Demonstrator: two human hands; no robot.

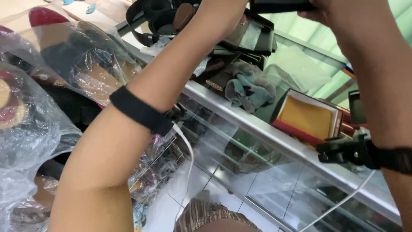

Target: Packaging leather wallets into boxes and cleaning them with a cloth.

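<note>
From the head view, both your arms are raised above the glass counter (240, 118). Your right hand (339, 17) is closed on a flat black object (279, 5) at the top edge of the frame; its long axis runs roughly level, left to right. Your left hand is cut off above the picture, so I cannot tell its grip. You appear to be holding the object up for handling, which calls for a steady two-handed hold. Below lie a crumpled cloth (249, 86) and an orange-lined box (307, 117).

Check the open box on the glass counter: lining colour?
Mustard-yellow lining in the red-edged box, clearest in the head view.
</note>
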